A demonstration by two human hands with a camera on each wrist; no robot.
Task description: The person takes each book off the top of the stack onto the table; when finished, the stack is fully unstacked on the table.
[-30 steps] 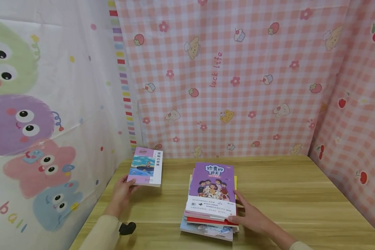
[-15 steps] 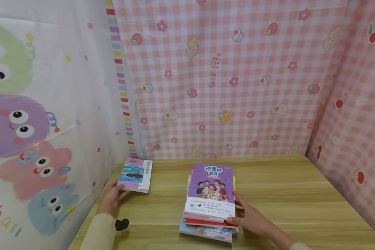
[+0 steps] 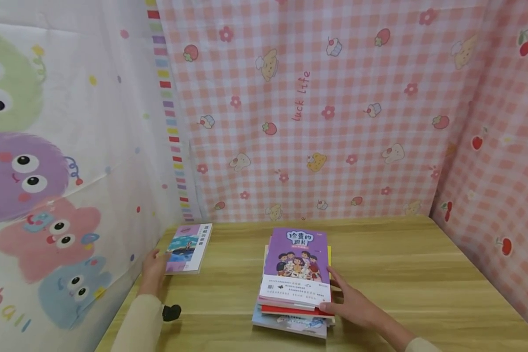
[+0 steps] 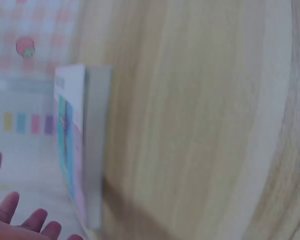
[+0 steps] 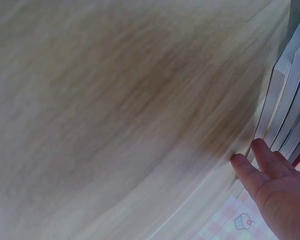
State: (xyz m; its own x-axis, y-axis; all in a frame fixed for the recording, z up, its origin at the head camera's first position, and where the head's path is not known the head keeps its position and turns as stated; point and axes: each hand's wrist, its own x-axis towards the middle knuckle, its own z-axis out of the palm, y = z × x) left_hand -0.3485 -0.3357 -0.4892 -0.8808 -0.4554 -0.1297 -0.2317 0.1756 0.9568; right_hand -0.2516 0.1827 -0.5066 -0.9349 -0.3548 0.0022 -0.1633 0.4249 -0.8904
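Observation:
A pink-and-white book (image 3: 189,248) with a blue sea picture lies on the table at the back left. My left hand (image 3: 154,269) is at its left edge; in the left wrist view the fingers (image 4: 34,220) are spread loosely beside the book (image 4: 96,145). A stack of books (image 3: 296,283) stands near the middle, a purple one with a white band on top. My right hand (image 3: 354,305) rests against the stack's right side, thumb near its front corner. From the right wrist view, its straight fingers (image 5: 247,172) lie at the page edges of the stacked books (image 5: 290,110).
The wooden table (image 3: 391,278) is bounded by a white cartoon curtain (image 3: 127,161) on the left, a pink checked curtain (image 3: 356,98) behind and another checked curtain (image 3: 501,195) on the right. A black strap piece (image 3: 171,313) sits at my left wrist.
My left hand has carried the sea-picture book leftward, set it down at the back left and let go of it. The right hand has stayed at the stack.

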